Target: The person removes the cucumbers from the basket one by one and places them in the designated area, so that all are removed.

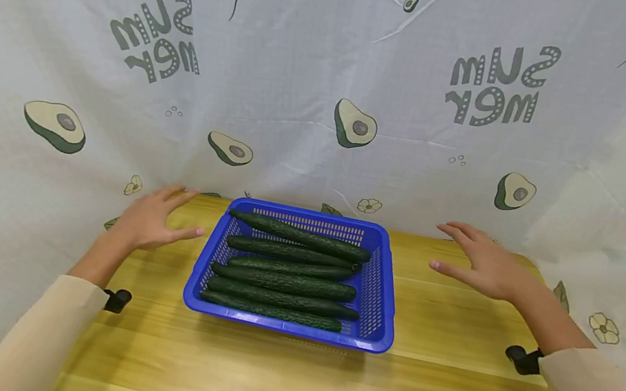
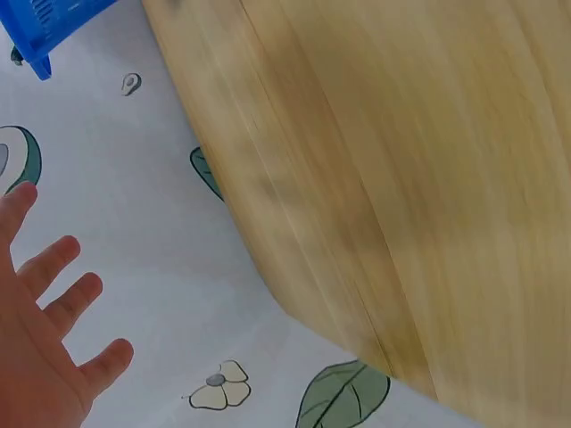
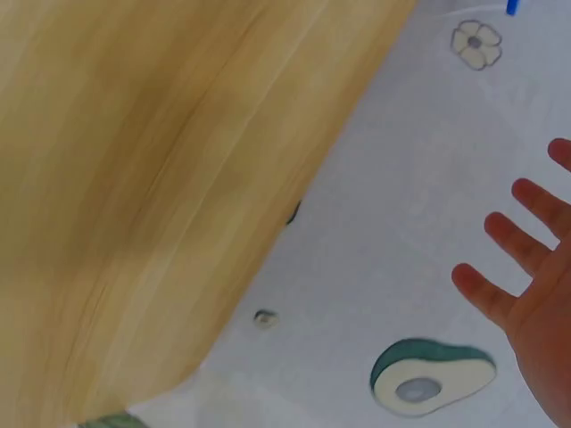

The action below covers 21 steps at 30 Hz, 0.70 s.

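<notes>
A blue plastic basket [image 1: 387, 292] with slotted walls sits toward the back of the wooden table. Several long dark green cucumbers [image 1: 285, 282] lie side by side in it, roughly crosswise. To the basket's left, my left hand [image 1: 154, 220] hovers with fingers spread, touching nothing. On the other side my right hand [image 1: 486, 262] is held up the same way, farther from the basket. Spread fingers of the left hand [image 2: 40, 312] show at the left wrist view's edge. In the right wrist view, the right hand [image 3: 535, 276] appears with fingers apart.
The wooden table [image 1: 279, 385] has cut back corners. Behind and beside it hangs a white cloth [image 1: 308, 83] printed with avocados, flowers and lettering. A black strap piece [image 1: 117, 301] sticks out at the left wrist, another black piece [image 1: 523, 360] at the right.
</notes>
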Each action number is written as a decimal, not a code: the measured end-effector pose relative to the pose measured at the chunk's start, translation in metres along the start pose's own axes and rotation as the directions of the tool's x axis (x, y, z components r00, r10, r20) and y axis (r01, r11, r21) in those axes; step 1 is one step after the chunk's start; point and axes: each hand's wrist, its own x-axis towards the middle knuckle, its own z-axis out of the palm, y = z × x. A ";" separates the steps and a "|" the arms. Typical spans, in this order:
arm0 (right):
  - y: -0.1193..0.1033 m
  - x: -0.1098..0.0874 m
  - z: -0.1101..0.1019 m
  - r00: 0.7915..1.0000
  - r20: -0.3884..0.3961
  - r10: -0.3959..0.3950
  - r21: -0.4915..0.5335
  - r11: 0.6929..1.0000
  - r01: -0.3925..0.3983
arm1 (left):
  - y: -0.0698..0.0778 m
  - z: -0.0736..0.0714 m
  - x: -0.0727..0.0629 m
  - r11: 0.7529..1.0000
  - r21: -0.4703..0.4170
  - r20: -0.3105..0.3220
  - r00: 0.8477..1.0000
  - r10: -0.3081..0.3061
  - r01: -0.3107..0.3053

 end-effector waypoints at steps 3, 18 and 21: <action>-0.012 0.010 0.001 1.000 0.010 -0.017 0.024 1.000 0.017 | 0.004 0.003 0.000 0.998 -0.069 -0.011 1.000 0.005 -0.005; -0.069 0.055 0.009 0.997 0.005 -0.078 0.131 0.988 0.076 | 0.032 0.027 0.005 0.903 -0.429 -0.013 1.000 0.010 -0.015; -0.082 0.062 0.008 0.994 0.017 -0.111 0.166 0.980 0.106 | 0.037 0.031 0.005 0.867 -0.498 -0.007 1.000 0.021 -0.022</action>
